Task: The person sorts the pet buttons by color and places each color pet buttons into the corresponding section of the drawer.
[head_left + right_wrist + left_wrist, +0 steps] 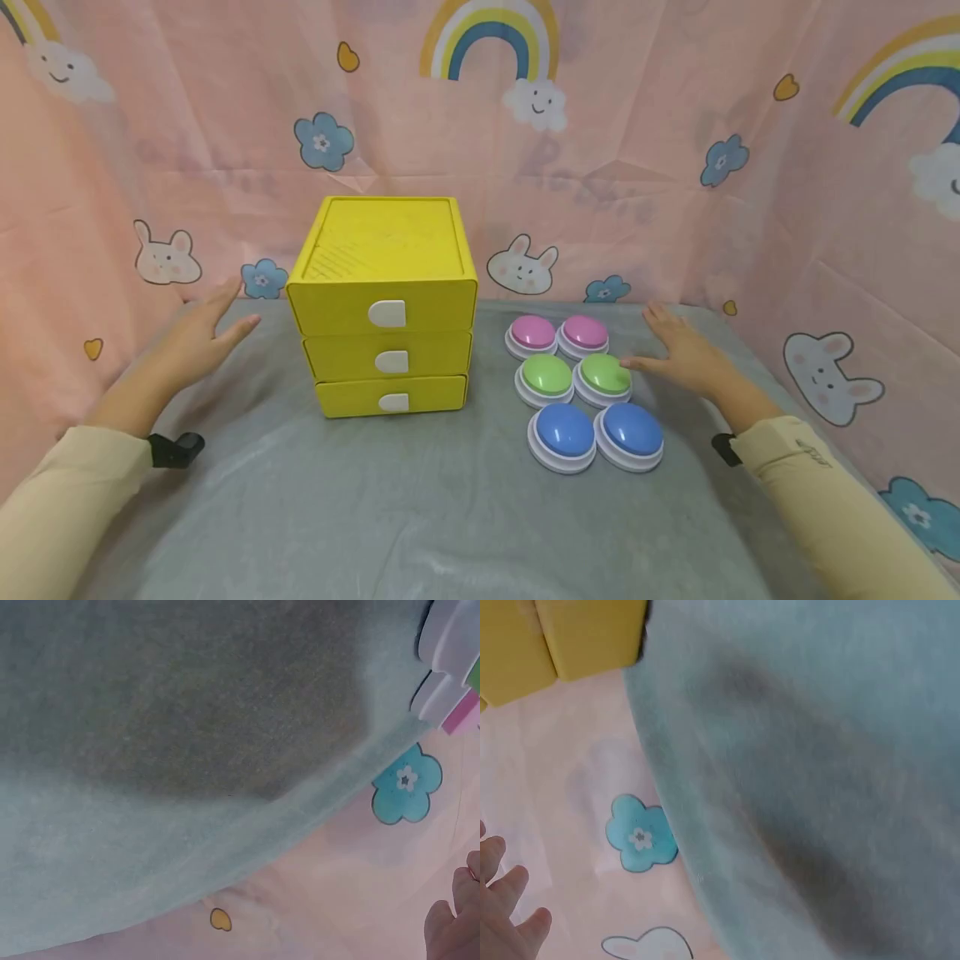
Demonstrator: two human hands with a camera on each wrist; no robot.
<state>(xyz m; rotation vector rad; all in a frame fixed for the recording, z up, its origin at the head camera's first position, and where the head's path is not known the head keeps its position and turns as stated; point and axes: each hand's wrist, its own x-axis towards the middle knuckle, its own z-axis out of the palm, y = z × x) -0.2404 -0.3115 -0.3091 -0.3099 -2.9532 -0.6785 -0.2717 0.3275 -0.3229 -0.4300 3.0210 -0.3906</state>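
Note:
In the head view a yellow three-drawer box (382,242) with white handles stands left of centre, its drawers closed. To its left my left hand (197,340) is held out over the table, fingers straight and holding nothing. On the right, dome-topped push buttons on white bases form pairs: pink buttons (533,332) at the back, green buttons (547,375) in the middle, blue buttons (565,430) in front. My right hand (690,357) hovers beside them with straight fingers; its thumb overlaps the edge of the right green button in this view. It grips nothing.
A grey cloth (360,500) covers the table. Behind it and along the sides hangs a pink curtain (615,150) printed with rainbows, rabbits and flowers. Black straps (176,451) circle both wrists below beige sleeves.

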